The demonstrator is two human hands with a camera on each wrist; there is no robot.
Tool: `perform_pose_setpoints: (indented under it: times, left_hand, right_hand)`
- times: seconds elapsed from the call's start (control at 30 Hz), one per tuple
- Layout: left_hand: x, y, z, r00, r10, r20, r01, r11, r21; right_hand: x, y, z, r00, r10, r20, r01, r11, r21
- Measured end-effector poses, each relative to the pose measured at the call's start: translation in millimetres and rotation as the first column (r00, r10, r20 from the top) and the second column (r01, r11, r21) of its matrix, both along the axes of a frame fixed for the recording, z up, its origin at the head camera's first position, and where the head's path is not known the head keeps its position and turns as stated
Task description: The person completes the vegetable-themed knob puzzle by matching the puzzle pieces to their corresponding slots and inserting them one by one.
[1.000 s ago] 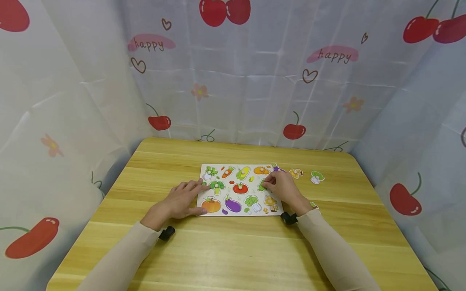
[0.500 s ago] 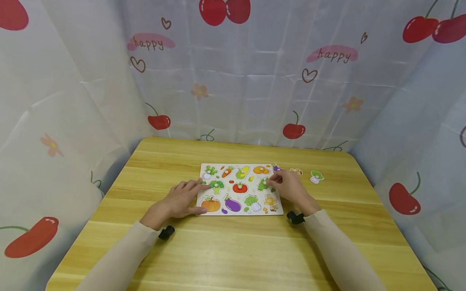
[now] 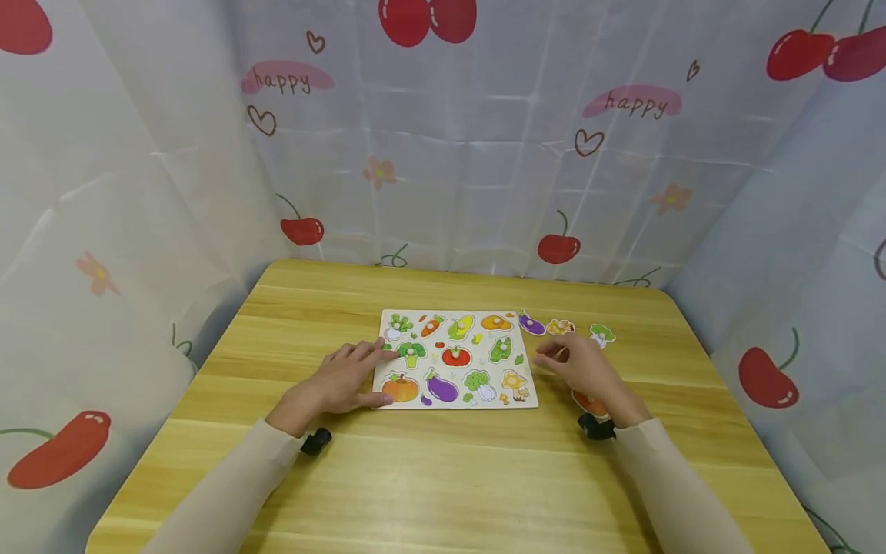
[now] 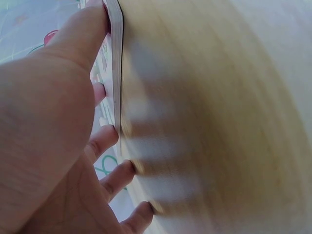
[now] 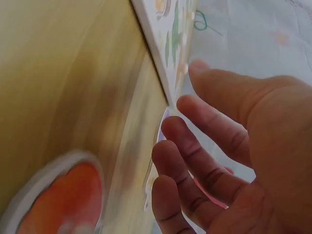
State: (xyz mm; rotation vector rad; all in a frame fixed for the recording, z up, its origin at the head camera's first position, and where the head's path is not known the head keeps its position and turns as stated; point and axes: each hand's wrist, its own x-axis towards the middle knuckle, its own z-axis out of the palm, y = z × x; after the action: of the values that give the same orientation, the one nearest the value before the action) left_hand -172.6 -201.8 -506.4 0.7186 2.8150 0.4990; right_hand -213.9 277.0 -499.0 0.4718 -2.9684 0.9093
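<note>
A white vegetable puzzle board lies on the table. My left hand rests at its left edge, thumb at the near corner and index finger on top, the other fingers spread on or close over the wood. To the right of the board my right hand hovers over the table, fingers loosely bent and holding nothing. The knobbed leafy green piece sits in the board's right part. Loose pieces lie near the right hand: a purple eggplant, a mushroom piece and a green-and-white cabbage.
An orange-red piece lies under the right wrist, mostly hidden from the head view. Knobbed tomato and broccoli pieces sit on the board. A cherry-print curtain encloses the wooden table at back and sides.
My right hand has let go of the leafy green piece on the board and moved right, off the board, uncovering the eggplant. The left hand has stayed in place.
</note>
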Motion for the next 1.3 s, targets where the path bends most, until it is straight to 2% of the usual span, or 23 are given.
perform_pose_setpoints:
  times: [0.27,0.63,0.97,1.3]
  left_hand:
    - [1.1,0,1.2,1.000,0.003,-0.005,-0.003,1.000,0.000]
    - [0.5,-1,0.8,1.000,0.004,-0.012,-0.004,1.000,-0.002]
    - [1.4,-1,-0.8,1.000,0.006,0.003,-0.006,1.000,0.004]
    - [0.0,-1,-0.3,1.000,0.004,-0.006,-0.003,1.000,0.006]
  right_hand:
    - [21.2,35,0.7,0.998,0.008,0.069,-0.007,1.000,-0.007]
    - [40.7,81,-2.1,0.994,0.067,0.084,-0.067,0.998,0.005]
    - [45.0,84,-6.3,0.998,0.039,0.053,-0.040,0.999,0.003]
    - [42.6,78,-6.4,0.999,0.031,0.030,-0.031,0.999,0.020]
